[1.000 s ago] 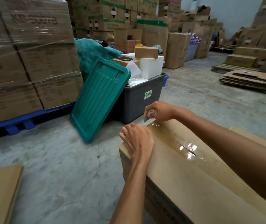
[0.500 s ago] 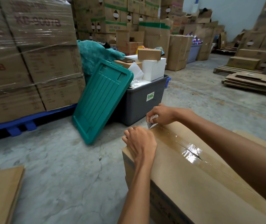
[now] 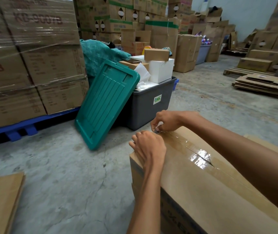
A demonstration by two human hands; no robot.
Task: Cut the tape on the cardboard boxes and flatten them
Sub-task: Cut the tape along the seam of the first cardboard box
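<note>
Both hands meet at the taped brown cardboard box's (image 3: 210,191) far corner: left hand (image 3: 149,146) gripping its edge, right hand (image 3: 166,120) pinching a small blade (image 3: 157,130).

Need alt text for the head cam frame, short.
A right hand holds a small blade at the far end of the tape on a cardboard box, while the left hand grips the box's far corner. Beyond, on a concrete floor, a green lid leans on a grey bin.
</note>
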